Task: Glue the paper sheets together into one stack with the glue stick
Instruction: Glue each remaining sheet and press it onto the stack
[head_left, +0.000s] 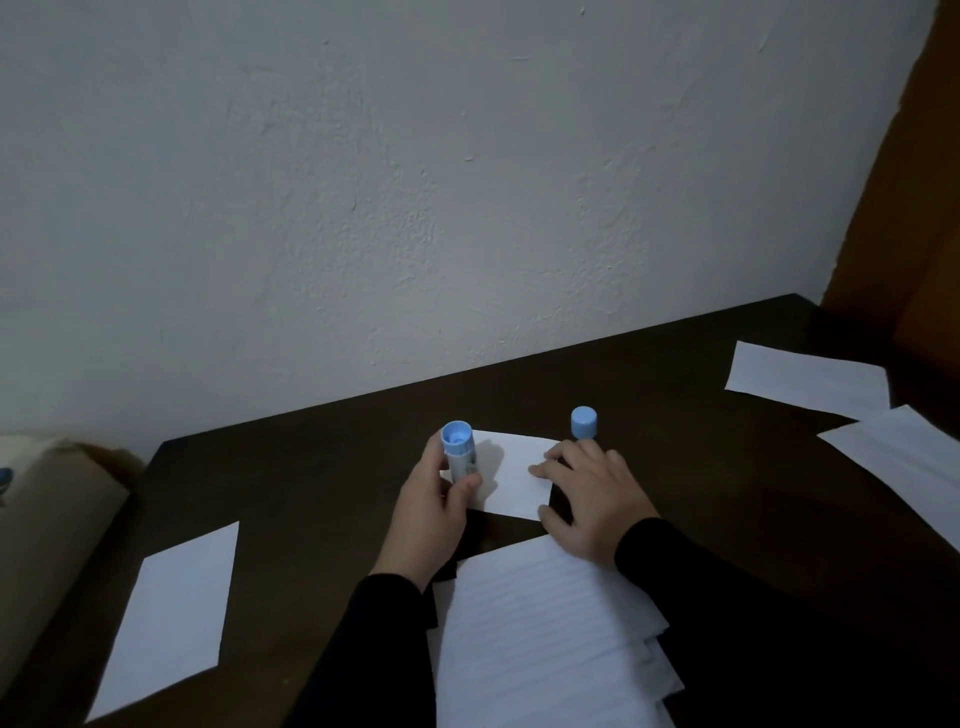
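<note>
A small white paper sheet (511, 475) lies on the dark table in the middle. My left hand (431, 512) grips an uncapped blue glue stick (460, 453), held upright at the sheet's left edge. My right hand (587, 496) rests flat on the sheet's right side, fingers spread. The blue cap (584, 422) stands on the table just behind my right hand. A stack of lined paper sheets (545, 634) lies near me, under my forearms.
A blank sheet (166, 618) lies at the front left. Two more sheets (808, 379) (904, 457) lie at the right. The dark table (311, 478) meets a white wall behind. A beige object (47, 499) sits off the table's left edge.
</note>
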